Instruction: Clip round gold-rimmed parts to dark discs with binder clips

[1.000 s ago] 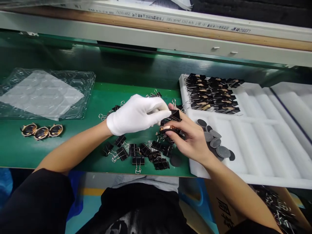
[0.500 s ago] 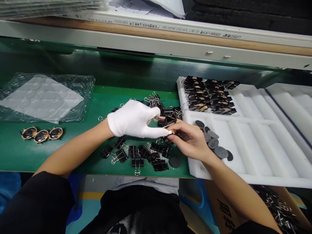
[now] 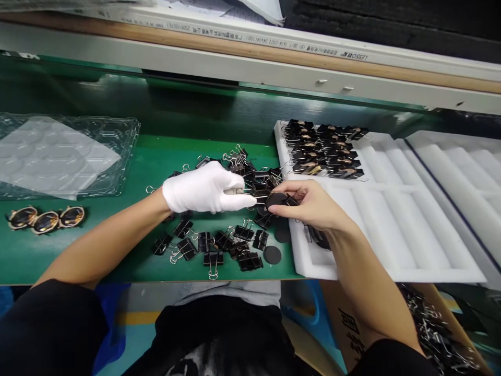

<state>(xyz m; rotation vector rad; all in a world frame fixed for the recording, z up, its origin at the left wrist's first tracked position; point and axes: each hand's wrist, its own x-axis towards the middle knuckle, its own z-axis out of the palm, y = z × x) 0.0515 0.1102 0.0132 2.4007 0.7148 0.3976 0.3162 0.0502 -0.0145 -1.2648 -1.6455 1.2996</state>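
Observation:
My left hand (image 3: 209, 189), in a white glove, is closed over the pile, thumb and forefinger at the wire handles of a black binder clip (image 3: 261, 197). My bare right hand (image 3: 309, 202) pinches a round black disc (image 3: 277, 200) beside that clip. How disc and clip meet is partly hidden by the fingers. Below, several loose binder clips (image 3: 213, 258) lie on the green table (image 3: 129, 250), with more heaped behind my hands. A flat dark disc (image 3: 273, 255) rests on the table near the tray.
At right stands a white foam tray (image 3: 391, 230) with slots; rows of binder clips (image 3: 323, 149) with tan pieces fill its back left. Joined round brown-lens frames (image 3: 46, 219) lie at left, before a clear plastic tray (image 3: 129, 172). A shelf edge (image 3: 219, 57) crosses the back.
My right hand has turned and now shows a black disc in its fingers, where a tan piece and clip showed before. My left hand stays close by. The whole view has shifted slightly.

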